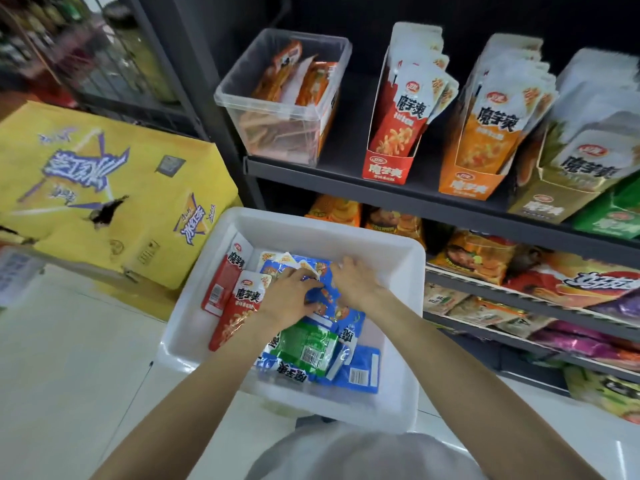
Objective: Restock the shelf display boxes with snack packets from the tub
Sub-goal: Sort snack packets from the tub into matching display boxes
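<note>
A white tub (394, 382) stands on the floor below the shelf, holding red packets (242, 299), blue packets (356, 372) and a green packet (304, 344). Both my hands are inside it. My left hand (287, 296) grips a bunch of blue packets (325, 296) at the tub's middle. My right hand (353, 278) holds the same bunch from the right. On the upper shelf stand a red display box (388, 168), an orange display box (467, 183) and a gold display box (547, 199), each with upright packets.
A clear plastic bin (277, 109) with orange packets stands at the shelf's left end. A green box (609, 216) is at the far right. A yellow carton (104, 188) lies on the floor to the left. Lower shelves (519, 306) hold more snack bags.
</note>
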### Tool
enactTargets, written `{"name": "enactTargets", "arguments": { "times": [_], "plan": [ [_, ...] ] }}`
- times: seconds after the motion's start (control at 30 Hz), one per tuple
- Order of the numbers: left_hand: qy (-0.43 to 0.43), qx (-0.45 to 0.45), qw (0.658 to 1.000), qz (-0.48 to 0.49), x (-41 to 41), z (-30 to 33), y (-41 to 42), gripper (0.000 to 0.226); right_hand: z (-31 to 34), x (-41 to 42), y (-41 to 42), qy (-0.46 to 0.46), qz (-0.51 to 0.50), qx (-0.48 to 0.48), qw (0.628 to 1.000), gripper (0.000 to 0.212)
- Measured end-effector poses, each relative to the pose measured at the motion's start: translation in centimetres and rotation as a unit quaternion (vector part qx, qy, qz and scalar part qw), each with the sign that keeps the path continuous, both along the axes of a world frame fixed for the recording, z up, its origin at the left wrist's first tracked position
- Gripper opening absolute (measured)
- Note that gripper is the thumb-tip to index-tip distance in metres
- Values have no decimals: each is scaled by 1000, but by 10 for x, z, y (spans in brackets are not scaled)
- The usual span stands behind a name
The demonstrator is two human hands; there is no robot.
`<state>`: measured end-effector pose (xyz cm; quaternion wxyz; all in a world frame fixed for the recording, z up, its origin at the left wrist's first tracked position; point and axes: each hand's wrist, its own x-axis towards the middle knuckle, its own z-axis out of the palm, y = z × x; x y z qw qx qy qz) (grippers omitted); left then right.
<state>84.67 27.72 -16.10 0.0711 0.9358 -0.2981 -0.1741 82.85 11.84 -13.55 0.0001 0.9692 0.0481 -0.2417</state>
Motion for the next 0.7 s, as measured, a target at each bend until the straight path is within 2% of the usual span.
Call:
{"name": "enactTargets", "arguments": {
  "times": [0.07,0.17,0.2,0.33,0.37,0.4,0.47,0.5,0.53,0.57,0.6,0.63,0.7],
  "plan": [
    [5,-11,1000,-8,-1,1,1,44,4,-2,-4,43,-1,-7,999,64],
    [1,-28,1000,-6,-2,-2,3,42,9,-8,-15,61,15,-33,998,32],
    [2,-31,1000,-3,-2,-3,3,42,12,-11,-17,58,19,-47,997,28],
    [6,-57,998,12,-2,-5,7,41,30,-25,-19,46,35,-74,996,30],
    [8,-70,997,20,-1,-5,8,40,40,-29,-18,16,27,-71,997,31],
    [15,-75,997,28,0,-5,8,40,51,-34,-19,-61,16,-70,996,31],
    [30,-66,997,41,4,-4,10,42,80,-44,-27,-223,-52,-87,970,29],
    [34,-66,996,52,5,-3,9,43,89,-51,-35,-278,-108,-40,954,22],
    [34,-84,993,70,4,-1,7,42,99,-58,-44,-315,-175,50,932,13],
    [30,-127,987,97,2,4,3,39,105,-65,-54,-334,-251,173,892,8],
    [34,-189,972,135,-1,12,-4,34,108,-72,-63,-347,-318,289,833,6],
    [57,-265,945,182,-7,25,-13,30,111,-79,-69,-360,-367,383,768,5],
    [173,-431,851,245,-24,56,-34,27,109,-89,-74,-337,-421,528,656,11]
  ]
}}
